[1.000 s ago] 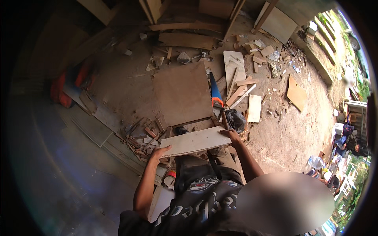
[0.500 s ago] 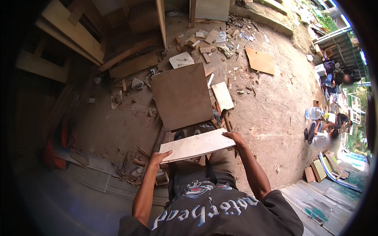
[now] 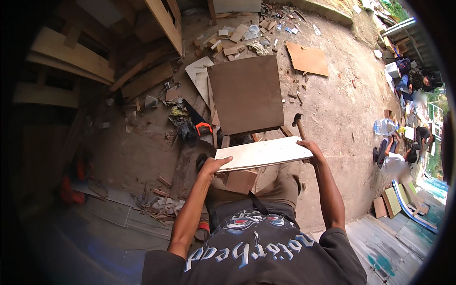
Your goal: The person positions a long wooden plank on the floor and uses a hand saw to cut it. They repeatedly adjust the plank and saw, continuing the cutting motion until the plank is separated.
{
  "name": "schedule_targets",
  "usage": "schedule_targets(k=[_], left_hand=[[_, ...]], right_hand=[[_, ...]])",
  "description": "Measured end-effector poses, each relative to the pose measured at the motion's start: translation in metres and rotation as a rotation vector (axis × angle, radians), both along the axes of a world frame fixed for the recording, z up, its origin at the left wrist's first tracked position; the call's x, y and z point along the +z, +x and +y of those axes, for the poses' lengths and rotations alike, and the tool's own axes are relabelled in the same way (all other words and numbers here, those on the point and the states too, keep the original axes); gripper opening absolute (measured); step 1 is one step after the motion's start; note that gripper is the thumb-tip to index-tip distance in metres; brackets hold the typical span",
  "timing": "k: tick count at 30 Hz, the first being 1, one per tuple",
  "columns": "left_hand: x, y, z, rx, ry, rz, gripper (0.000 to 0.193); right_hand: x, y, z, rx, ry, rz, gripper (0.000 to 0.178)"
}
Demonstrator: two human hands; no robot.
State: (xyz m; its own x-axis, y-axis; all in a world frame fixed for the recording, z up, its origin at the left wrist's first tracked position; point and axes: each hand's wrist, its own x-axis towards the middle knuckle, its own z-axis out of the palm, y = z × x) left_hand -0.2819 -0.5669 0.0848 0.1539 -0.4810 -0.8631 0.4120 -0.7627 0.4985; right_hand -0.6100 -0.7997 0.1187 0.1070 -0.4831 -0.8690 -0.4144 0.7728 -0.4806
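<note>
My left hand grips the near left corner of a white board, its thumb on top. At the other end my right hand is closed on the board's right edge. A hammer sticks out beyond the right hand, head away from me. Its handle runs down to that hand and seems held against the board. Just past the white board is a square brown panel, standing above the ground. Left of this panel lies a handsaw with an orange-and-black handle.
Wood scraps litter the ground at the back. A tan sheet lies at the far right of them. Wooden frames stand at the left. Two people sit at the right beside a clear water bottle.
Both hands, the white board and the hammer have shifted right and slightly farther away in view. The brown panel appears farther right against the ground, and the saw has come into sight.
</note>
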Motion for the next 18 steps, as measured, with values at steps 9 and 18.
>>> schedule_targets(k=[9,18], left_hand=[[-0.138,-0.245,-0.208,-0.148,0.004,0.182,0.059],[-0.16,-0.385,-0.361,0.157,-0.012,0.683,0.028]], right_hand=[[-0.112,-0.254,-0.215,0.107,0.01,0.085,0.024],[-0.193,-0.487,-0.302,0.045,-0.025,0.581,0.028]])
